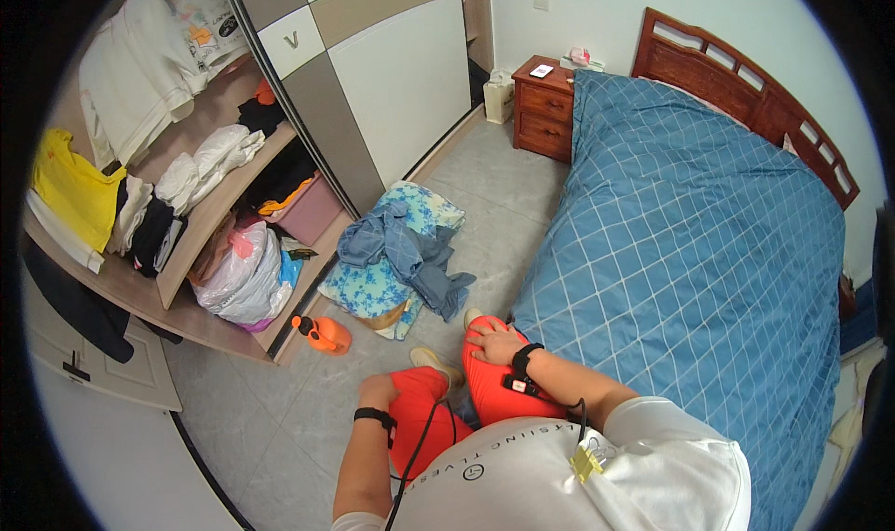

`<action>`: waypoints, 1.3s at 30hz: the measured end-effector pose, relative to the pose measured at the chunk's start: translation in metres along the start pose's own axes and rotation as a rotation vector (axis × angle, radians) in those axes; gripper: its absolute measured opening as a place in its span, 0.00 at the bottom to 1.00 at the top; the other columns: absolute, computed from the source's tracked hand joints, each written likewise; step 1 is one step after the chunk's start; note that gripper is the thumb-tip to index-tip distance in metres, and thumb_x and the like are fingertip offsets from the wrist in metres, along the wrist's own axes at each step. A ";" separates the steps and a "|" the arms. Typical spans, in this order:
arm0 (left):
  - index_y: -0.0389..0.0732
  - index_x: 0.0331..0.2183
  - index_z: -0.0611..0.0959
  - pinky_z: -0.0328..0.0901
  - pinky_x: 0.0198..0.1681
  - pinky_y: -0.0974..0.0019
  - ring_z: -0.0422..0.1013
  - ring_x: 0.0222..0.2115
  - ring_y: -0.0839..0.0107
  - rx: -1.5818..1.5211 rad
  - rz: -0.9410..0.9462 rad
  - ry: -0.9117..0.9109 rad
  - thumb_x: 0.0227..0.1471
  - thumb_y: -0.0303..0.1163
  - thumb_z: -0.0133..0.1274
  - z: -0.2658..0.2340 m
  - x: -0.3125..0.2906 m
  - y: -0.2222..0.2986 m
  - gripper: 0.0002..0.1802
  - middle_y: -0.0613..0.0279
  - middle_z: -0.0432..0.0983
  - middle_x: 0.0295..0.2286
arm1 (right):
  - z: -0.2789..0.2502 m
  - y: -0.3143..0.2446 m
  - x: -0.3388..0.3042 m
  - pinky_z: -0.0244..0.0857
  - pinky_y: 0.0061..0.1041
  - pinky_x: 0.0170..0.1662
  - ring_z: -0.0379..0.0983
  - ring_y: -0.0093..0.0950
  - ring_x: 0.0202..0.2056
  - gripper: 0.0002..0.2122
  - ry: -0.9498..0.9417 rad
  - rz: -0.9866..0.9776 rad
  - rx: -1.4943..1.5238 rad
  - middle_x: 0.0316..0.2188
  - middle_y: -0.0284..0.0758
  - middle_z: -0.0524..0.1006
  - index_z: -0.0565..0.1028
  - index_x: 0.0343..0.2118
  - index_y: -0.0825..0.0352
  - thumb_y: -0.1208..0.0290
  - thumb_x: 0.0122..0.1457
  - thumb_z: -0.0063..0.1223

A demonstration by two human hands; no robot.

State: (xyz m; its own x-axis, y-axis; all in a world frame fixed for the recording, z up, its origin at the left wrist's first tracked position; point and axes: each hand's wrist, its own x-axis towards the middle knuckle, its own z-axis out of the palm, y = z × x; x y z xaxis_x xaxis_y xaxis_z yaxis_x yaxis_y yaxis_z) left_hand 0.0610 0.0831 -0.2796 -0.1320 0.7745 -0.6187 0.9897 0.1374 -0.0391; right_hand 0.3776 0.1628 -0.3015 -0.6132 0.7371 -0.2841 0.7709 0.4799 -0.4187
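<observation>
My right hand (496, 343) lies flat on my right knee, its fingers spread over the red trousers (487, 374). Against my left knee rests my left hand (378, 389); its fingers are mostly out of sight, and I see nothing held in it. Both wrists wear black bands, and a dark cable runs down over my white shirt. In front of my feet, crumpled blue denim clothing (399, 244) is heaped on a blue-and-white floral cushion or folded cloth (359, 287). An orange spray bottle (323, 335) with a dark top stands left of this pile.
On the left, an open wardrobe (222, 169) holds hanging clothes, folded garments, a pink bin (311, 212) and a stuffed plastic bag (244, 277). A bed (681, 242) with a blue checked cover fills the right. Behind stands a wooden nightstand (543, 111) carrying a phone (542, 70).
</observation>
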 end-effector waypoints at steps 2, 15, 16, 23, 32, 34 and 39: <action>0.44 0.38 0.82 0.68 0.43 0.56 0.73 0.41 0.56 0.067 0.007 -0.006 0.45 0.42 0.53 -0.002 0.001 0.001 0.19 0.54 0.77 0.40 | 0.000 0.000 0.000 0.49 0.63 0.52 0.46 0.47 0.62 0.22 0.001 -0.005 0.000 0.62 0.31 0.55 0.66 0.55 0.49 0.52 0.57 0.44; 0.40 0.36 0.82 0.69 0.40 0.55 0.74 0.38 0.54 0.039 0.047 0.067 0.44 0.47 0.56 0.003 -0.027 0.007 0.22 0.50 0.77 0.36 | -0.009 -0.003 -0.001 0.43 0.63 0.56 0.42 0.48 0.63 0.23 -0.071 0.034 0.042 0.63 0.30 0.52 0.64 0.56 0.49 0.52 0.57 0.43; 0.40 0.36 0.82 0.69 0.39 0.55 0.74 0.38 0.54 0.038 0.044 0.062 0.44 0.47 0.56 0.005 -0.027 0.008 0.22 0.50 0.77 0.36 | -0.009 -0.003 -0.001 0.43 0.63 0.56 0.42 0.47 0.63 0.23 -0.077 0.042 0.036 0.63 0.30 0.52 0.64 0.57 0.49 0.52 0.57 0.43; 0.41 0.35 0.81 0.68 0.39 0.55 0.74 0.38 0.53 0.037 0.085 0.067 0.43 0.48 0.56 -0.004 -0.035 0.021 0.22 0.49 0.77 0.36 | -0.012 -0.005 -0.003 0.44 0.61 0.57 0.44 0.47 0.63 0.23 -0.066 0.040 0.034 0.62 0.29 0.54 0.65 0.56 0.49 0.52 0.57 0.44; 0.36 0.46 0.74 0.67 0.42 0.54 0.73 0.40 0.53 0.011 0.348 0.021 0.48 0.46 0.54 0.007 -0.057 0.031 0.28 0.42 0.75 0.38 | -0.003 -0.001 -0.001 0.47 0.61 0.54 0.48 0.45 0.61 0.23 -0.033 0.048 0.021 0.61 0.28 0.56 0.67 0.54 0.48 0.52 0.55 0.47; 0.36 0.46 0.74 0.67 0.41 0.55 0.74 0.38 0.53 0.001 0.364 0.071 0.48 0.45 0.55 0.015 -0.056 0.034 0.28 0.42 0.75 0.38 | -0.001 0.000 0.000 0.48 0.61 0.54 0.46 0.42 0.62 0.23 -0.048 0.050 -0.014 0.62 0.27 0.55 0.68 0.54 0.48 0.51 0.55 0.46; 0.35 0.46 0.74 0.68 0.39 0.56 0.75 0.36 0.54 -0.025 0.404 0.163 0.48 0.42 0.55 0.029 -0.046 0.040 0.27 0.44 0.76 0.36 | 0.017 0.016 0.014 0.51 0.60 0.52 0.47 0.42 0.62 0.22 -0.014 0.047 0.084 0.62 0.29 0.55 0.68 0.53 0.49 0.52 0.54 0.46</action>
State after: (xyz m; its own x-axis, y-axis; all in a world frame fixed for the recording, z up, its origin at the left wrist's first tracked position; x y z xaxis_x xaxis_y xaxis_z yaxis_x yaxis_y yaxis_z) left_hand 0.1084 0.0354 -0.2750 0.2563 0.8565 -0.4480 0.9624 -0.1828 0.2011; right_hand 0.3786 0.1725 -0.3265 -0.5793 0.7507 -0.3175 0.7823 0.4026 -0.4754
